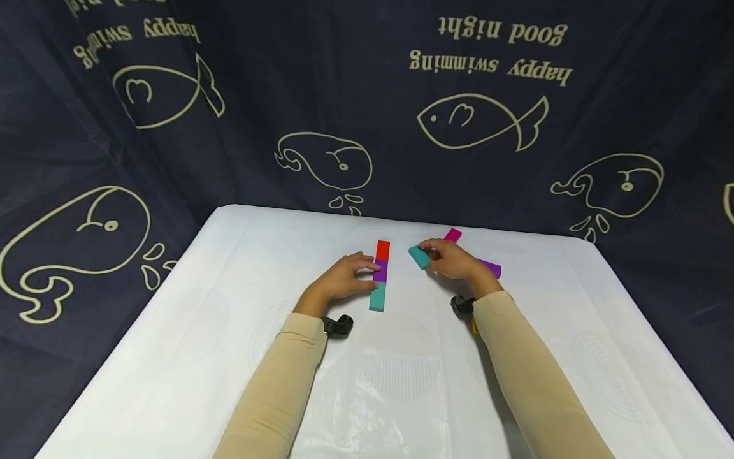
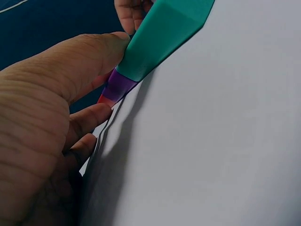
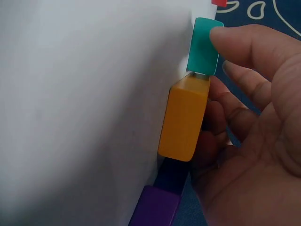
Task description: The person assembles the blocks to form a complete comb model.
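Observation:
A straight row of blocks, red [image 1: 383, 250], purple [image 1: 380, 271] and teal [image 1: 377, 296], lies on the white table. My left hand [image 1: 346, 276] rests along its left side, fingertips on the purple block and thumb at the teal one. The left wrist view shows that thumb [image 2: 110, 49] against the upper edge of the teal block [image 2: 162, 40]. To the right of the row, my right hand [image 1: 453, 258] pinches a separate teal block [image 1: 420, 257] between thumb and fingers. An orange block [image 3: 183, 122] sits beside it, mostly covered by the hand in the head view.
A magenta block [image 1: 452, 235] lies beyond my right hand, and a purple block [image 1: 490, 268] is just right of it. Part of a yellow-orange block [image 1: 474, 327] shows by the right wrist. A dark curtain [image 1: 367, 95] with fish drawings hangs behind the table's far edge.

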The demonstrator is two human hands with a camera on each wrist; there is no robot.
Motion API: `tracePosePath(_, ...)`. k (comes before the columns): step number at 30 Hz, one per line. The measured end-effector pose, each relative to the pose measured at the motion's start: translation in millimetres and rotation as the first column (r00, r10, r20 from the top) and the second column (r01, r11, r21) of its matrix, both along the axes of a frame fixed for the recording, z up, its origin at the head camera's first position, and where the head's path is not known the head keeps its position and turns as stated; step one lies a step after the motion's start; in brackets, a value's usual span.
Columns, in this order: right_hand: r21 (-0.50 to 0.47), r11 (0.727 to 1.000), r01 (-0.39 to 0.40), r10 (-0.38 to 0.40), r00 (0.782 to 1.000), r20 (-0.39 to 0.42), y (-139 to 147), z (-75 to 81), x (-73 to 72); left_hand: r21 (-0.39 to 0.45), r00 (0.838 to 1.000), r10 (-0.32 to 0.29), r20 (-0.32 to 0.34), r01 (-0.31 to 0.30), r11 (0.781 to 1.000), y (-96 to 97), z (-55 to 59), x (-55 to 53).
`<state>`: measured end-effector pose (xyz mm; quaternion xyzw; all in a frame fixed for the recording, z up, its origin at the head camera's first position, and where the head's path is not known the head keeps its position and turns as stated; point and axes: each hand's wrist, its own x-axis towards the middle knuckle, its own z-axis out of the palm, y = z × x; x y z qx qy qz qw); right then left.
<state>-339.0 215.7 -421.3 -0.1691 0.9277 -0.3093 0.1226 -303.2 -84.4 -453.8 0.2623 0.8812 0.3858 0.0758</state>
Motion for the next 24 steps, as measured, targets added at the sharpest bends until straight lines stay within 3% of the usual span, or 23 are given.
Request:
tracePosePath(10,0.029,1.0,0.006,-0.006,1.0,0.01,-5.8,3.5,2.5,-0.016,1.0,0.005,-0.011,-0.005,1.0,-0.4,1.5,1.5)
tracePosePath(24,0.038,0.999,0.008,-0.009,1.0,0.027,-8.0,0.2,0.9,0.026,1.0,0.009,-0.01,-0.009,1.0,-0.5,2.1,5.6)
